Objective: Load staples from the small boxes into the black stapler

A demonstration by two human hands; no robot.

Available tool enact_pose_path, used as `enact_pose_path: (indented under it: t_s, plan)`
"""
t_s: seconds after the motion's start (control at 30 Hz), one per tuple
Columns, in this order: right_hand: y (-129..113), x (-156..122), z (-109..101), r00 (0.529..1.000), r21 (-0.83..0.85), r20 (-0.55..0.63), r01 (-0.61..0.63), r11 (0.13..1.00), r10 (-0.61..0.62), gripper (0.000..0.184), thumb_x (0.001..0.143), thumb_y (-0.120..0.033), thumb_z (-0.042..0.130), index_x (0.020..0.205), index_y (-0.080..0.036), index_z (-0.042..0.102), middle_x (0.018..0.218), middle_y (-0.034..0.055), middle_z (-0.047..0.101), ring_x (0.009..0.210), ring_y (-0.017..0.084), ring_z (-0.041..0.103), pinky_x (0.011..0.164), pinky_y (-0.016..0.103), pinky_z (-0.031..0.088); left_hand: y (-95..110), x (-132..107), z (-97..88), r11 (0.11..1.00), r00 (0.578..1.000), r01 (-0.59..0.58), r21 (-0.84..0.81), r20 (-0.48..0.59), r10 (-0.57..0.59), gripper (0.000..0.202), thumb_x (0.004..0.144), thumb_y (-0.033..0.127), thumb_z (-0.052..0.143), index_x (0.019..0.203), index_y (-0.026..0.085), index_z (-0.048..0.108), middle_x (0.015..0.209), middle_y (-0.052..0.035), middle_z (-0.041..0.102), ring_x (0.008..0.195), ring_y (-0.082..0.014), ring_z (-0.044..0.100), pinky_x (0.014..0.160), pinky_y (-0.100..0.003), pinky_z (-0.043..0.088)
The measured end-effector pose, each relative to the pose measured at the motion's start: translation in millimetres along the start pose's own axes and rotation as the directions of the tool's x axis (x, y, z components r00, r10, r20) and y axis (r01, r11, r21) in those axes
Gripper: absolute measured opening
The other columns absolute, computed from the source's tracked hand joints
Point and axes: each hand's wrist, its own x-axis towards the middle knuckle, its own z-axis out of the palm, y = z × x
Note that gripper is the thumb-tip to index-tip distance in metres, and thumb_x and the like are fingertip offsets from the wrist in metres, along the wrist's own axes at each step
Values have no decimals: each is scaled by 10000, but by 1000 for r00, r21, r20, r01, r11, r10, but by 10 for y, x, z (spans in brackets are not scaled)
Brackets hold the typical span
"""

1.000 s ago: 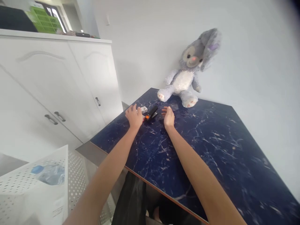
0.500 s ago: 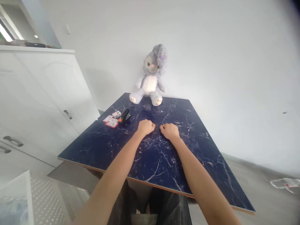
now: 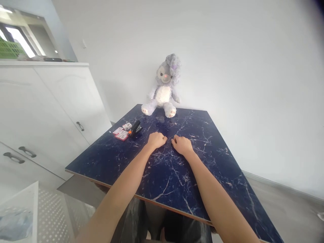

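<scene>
My left hand (image 3: 157, 139) rests on the dark blue marbled table (image 3: 164, 179), its fingers curled into a loose fist with the thumb side facing inward. Just across a small gap lies my right hand (image 3: 182, 145), curled in the same way, and nothing shows in either one. Left of my left hand is a black stapler (image 3: 134, 128) with an orange spot at its near end. Against it sit small red-and-white boxes (image 3: 122, 135) and a white box with a dark picture (image 3: 127, 126).
A grey-lilac plush toy (image 3: 163, 94) with a white belly sits at the table's far edge against the wall. White cabinets (image 3: 58, 98) stand on the left. A white perforated container (image 3: 50, 212) is low at the left front.
The view has shifted slightly, so the table, toy and cabinets sit a little lower in it. My hands stay curled on the table, close together.
</scene>
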Motion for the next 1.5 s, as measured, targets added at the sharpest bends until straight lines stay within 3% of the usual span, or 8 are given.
enact_pose_path:
  t_s: [0.1, 0.17, 0.23, 0.33, 0.5, 0.63, 0.9, 1.5]
  plan:
    - [-11, 3, 5, 994, 43, -109, 25, 999, -20, 300, 1001, -337, 469, 1188, -187, 650, 1029, 143, 721, 902, 293, 686, 806, 390, 502, -1, 0, 13, 1000, 1000, 2, 1, 2, -2, 446, 987, 417, 449, 905, 235, 848, 971, -139, 793, 975, -295, 743, 867, -380, 540]
    - [-22, 9, 14, 954, 64, -298, 61, 996, -39, 324, 994, -298, 470, 1255, -167, 609, 1212, 169, 658, 1062, 311, 633, 898, 403, 486, 7, -3, 26, 1000, 1000, 11, -2, 6, -11, 460, 994, 429, 438, 923, 232, 847, 986, -145, 791, 984, -303, 741, 877, -392, 538]
    - [-37, 15, 25, 903, 60, -425, 95, 994, -60, 322, 993, -290, 474, 1249, -152, 612, 1261, 177, 621, 1129, 319, 583, 961, 409, 456, 17, -7, 37, 1000, 1000, 27, -10, 7, -26, 468, 997, 431, 431, 942, 226, 847, 998, -155, 788, 997, -312, 737, 893, -405, 534]
    - [-66, 17, 34, 927, 33, -357, 138, 990, -117, 251, 1009, -320, 469, 1048, -176, 671, 1062, 139, 668, 994, 283, 601, 883, 367, 449, 19, -10, 38, 998, 999, 50, -36, -1, -50, 455, 996, 418, 436, 951, 223, 844, 1004, -153, 788, 1023, -308, 729, 908, -393, 526]
    - [-100, 0, 13, 919, 50, -391, 82, 995, -56, 417, 1080, -373, 332, 898, -188, 659, 896, 91, 689, 831, 204, 617, 716, 288, 375, -29, 0, 11, 992, 998, 68, -104, 14, -67, 448, 985, 406, 466, 787, 231, 828, 848, -108, 787, 896, -260, 740, 823, -320, 527]
    - [-102, 2, 26, 981, 17, -170, 102, 995, -98, 379, 1047, -389, 433, 805, -209, 662, 856, 56, 727, 721, 175, 615, 632, 282, 310, -61, -5, 7, 987, 998, 60, -147, 15, -58, 457, 989, 400, 463, 754, 227, 815, 822, -102, 780, 870, -247, 730, 795, -300, 512]
    - [-105, 45, 78, 995, 21, -53, 87, 996, -85, 315, 1030, -384, 459, 860, -229, 673, 903, 52, 751, 783, 196, 654, 641, 289, 315, -82, 1, 32, 982, 999, 32, -186, 7, -31, 464, 980, 387, 458, 709, 216, 794, 804, -102, 767, 821, -243, 715, 767, -307, 495]
    - [-88, 73, 119, 996, 30, -12, 89, 996, -88, 290, 1019, -402, 474, 888, -235, 672, 959, 48, 754, 829, 206, 663, 677, 293, 353, -111, -18, 57, 980, 1000, 3, -198, 14, 0, 457, 989, 408, 435, 807, 228, 813, 868, -100, 777, 885, -251, 713, 815, -320, 501]
